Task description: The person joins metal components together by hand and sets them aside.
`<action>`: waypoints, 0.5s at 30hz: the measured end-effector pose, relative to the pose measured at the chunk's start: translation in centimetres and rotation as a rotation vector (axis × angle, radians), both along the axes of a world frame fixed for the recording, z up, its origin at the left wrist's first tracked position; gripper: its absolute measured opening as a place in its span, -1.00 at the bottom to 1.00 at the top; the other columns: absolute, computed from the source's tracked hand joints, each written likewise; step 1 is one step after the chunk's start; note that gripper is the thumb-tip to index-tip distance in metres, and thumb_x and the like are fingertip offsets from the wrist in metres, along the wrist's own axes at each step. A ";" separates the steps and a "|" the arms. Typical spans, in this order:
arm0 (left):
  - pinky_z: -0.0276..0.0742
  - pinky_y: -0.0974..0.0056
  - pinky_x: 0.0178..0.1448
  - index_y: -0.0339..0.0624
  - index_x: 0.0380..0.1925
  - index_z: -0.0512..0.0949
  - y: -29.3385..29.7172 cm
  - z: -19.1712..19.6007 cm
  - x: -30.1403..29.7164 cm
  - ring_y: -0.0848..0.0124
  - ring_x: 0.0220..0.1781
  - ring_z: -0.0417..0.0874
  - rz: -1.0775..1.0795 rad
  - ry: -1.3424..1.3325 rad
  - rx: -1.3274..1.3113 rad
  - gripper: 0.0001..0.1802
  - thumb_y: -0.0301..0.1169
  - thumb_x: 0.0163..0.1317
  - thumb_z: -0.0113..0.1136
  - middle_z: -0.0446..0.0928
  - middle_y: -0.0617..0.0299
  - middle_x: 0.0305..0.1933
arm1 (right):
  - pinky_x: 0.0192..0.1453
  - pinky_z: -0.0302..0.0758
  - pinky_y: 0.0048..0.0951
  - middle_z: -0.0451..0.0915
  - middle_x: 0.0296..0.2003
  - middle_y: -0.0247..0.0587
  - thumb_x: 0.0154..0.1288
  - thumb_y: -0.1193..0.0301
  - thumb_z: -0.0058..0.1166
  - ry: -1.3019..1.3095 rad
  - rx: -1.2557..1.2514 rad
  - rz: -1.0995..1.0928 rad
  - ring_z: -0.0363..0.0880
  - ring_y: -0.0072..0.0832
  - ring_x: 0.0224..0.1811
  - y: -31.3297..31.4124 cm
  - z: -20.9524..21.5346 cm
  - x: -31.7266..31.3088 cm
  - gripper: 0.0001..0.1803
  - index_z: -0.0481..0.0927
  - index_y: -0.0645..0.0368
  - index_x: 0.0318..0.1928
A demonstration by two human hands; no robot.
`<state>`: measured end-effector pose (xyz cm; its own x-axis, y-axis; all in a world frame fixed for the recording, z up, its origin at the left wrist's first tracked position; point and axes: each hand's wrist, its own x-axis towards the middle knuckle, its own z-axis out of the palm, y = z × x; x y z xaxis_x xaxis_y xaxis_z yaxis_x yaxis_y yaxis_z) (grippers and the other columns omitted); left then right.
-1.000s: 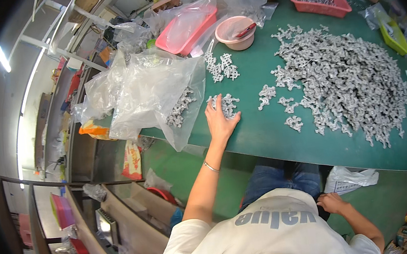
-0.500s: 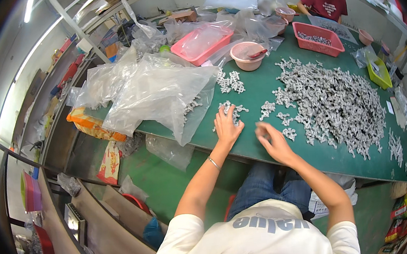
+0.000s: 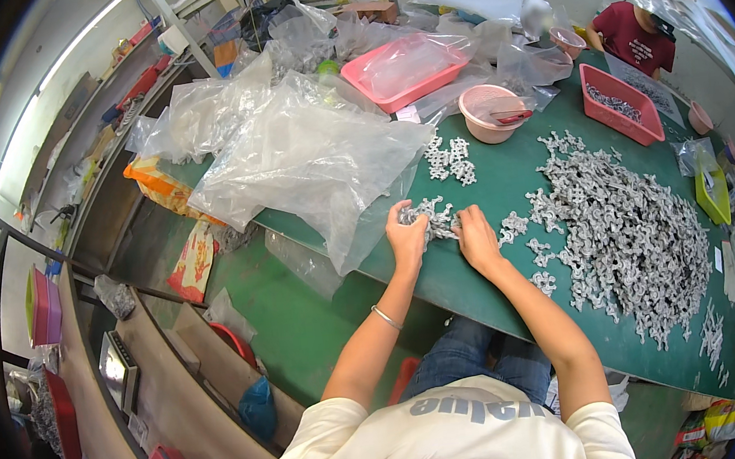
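A small clump of grey plastic parts lies on the green table near its front edge, cupped between the left hand and the right hand, fingers curled loosely around it, with clear plastic bags just left and a big heap of parts to the right.

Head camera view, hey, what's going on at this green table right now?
A person seated at the green table has both hands on a small cluster of grey plastic parts. The left hand and the right hand cup it from either side, beside a crumpled clear plastic bag. A much bigger heap of the same parts lies spread to the right. A round pink bowl and pink trays sit farther back.
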<state>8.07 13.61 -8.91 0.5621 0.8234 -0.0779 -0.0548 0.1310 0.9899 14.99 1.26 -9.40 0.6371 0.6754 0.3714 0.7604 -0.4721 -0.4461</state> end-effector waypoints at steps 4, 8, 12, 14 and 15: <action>0.40 0.46 -0.43 -0.31 -0.16 0.41 0.3 -1.0 0.8 0.56 -0.46 0.46 -0.045 -0.138 -0.124 -0.64 -0.66 -0.05 0.05 0.44 0.23 -0.39 | -0.11 0.35 -0.17 0.40 -0.28 0.05 0.10 0.46 -0.02 0.306 0.187 -0.070 0.37 -0.07 -0.16 1.1 -0.5 0.4 -0.79 0.39 0.32 -0.26; 0.46 0.42 -0.36 -0.32 -0.12 0.36 -0.1 -0.7 1.4 0.50 -0.41 0.50 -0.051 -0.253 -0.260 -0.66 -0.65 0.03 0.00 0.46 0.17 -0.35 | -0.01 0.30 -0.17 0.46 -0.22 0.10 0.21 0.40 -0.20 0.577 0.363 -0.200 0.38 -0.05 -0.14 2.9 -0.7 -0.5 -0.72 0.39 0.32 -0.14; 0.51 0.36 -0.31 -0.32 -0.08 0.30 -0.6 0.2 1.2 0.43 -0.37 0.52 -0.070 -0.304 -0.422 -0.67 -0.60 0.10 -0.05 0.47 0.11 -0.32 | 0.03 0.24 -0.25 0.45 -0.21 0.07 0.23 0.28 -0.16 0.792 0.457 -0.313 0.32 -0.12 -0.11 4.5 0.2 -2.4 -0.64 0.36 0.30 -0.09; 0.51 0.36 -0.29 -0.31 -0.07 0.29 -0.7 0.8 0.7 0.43 -0.35 0.52 -0.083 -0.338 -0.465 -0.67 -0.59 0.11 -0.06 0.47 0.12 -0.32 | 0.01 0.25 -0.27 0.45 -0.22 0.06 0.23 0.29 -0.14 0.768 0.499 -0.285 0.34 -0.15 -0.12 4.5 0.6 -2.8 -0.66 0.36 0.30 -0.11; 0.51 0.36 -0.28 -0.30 -0.07 0.28 -0.9 1.1 0.7 0.42 -0.35 0.53 -0.099 -0.367 -0.481 -0.68 -0.58 0.13 -0.08 0.47 0.12 -0.32 | 0.00 0.27 -0.28 0.45 -0.23 0.05 0.22 0.30 -0.13 0.739 0.544 -0.265 0.36 -0.18 -0.14 4.5 0.7 -2.9 -0.68 0.37 0.29 -0.12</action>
<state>8.73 12.74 -7.77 0.6945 0.6867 -0.2146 -0.3461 0.5803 0.7372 12.10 5.75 -8.75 0.9437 0.3290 0.0341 0.0965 -0.1750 -0.9798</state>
